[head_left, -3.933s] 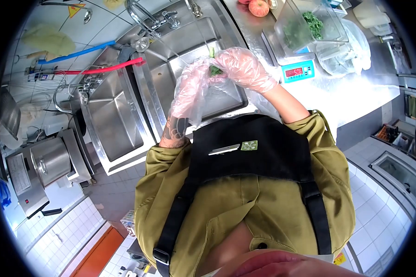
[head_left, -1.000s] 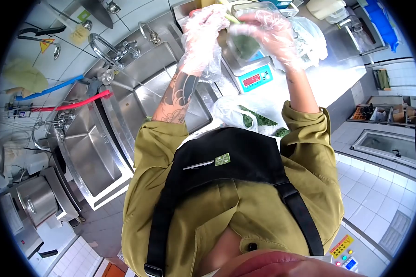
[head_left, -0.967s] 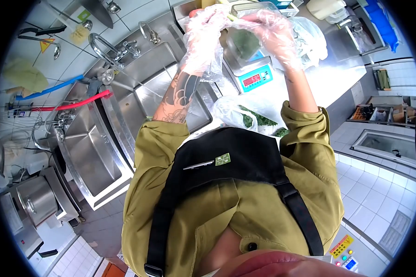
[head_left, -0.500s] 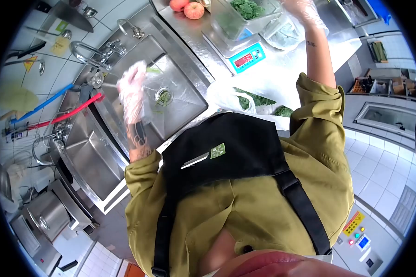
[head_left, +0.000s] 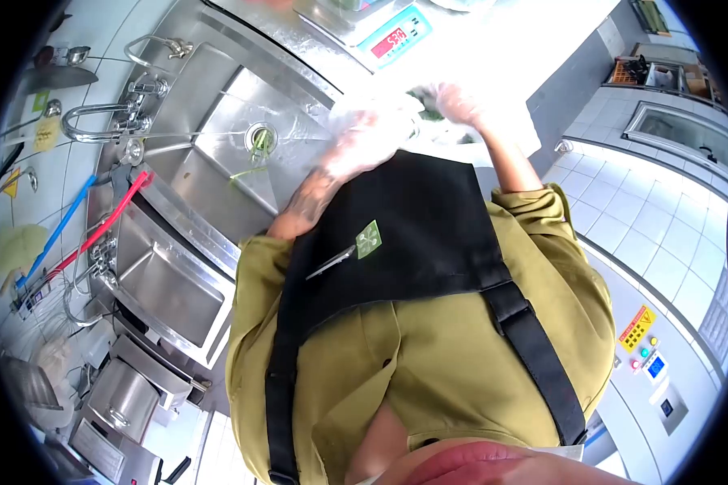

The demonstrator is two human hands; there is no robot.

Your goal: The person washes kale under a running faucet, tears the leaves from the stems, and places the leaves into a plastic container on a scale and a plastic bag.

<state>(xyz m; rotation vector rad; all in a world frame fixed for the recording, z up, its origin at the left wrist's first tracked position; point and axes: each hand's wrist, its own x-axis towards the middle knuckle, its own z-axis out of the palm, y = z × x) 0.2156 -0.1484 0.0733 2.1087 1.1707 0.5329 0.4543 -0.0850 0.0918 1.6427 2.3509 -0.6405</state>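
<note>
**A:** How many hands, and what are they doing?

**B:** Two, both in loose clear gloves. The left hand [head_left: 354, 144] and the right hand [head_left: 461, 105] meet at the near edge of the counter [head_left: 501, 56], by one bunch of green leaves [head_left: 427, 113]. Blur smears the fingers, so I cannot tell whether either hand is spread or pinching.

**A:** What else can you count?

**B:** One scale [head_left: 388, 36] at the counter's far edge, cut off by the top of the picture. There are two sink basins, and the first basin [head_left: 210, 153] has green stems [head_left: 259, 144] at its drain. One red hose [head_left: 109, 218], one blue hose [head_left: 61, 226].

**A:** Any writing?

**B:** The scale's red digits look like 530. The yellow warning sticker [head_left: 637, 323] is too small to read.
</note>
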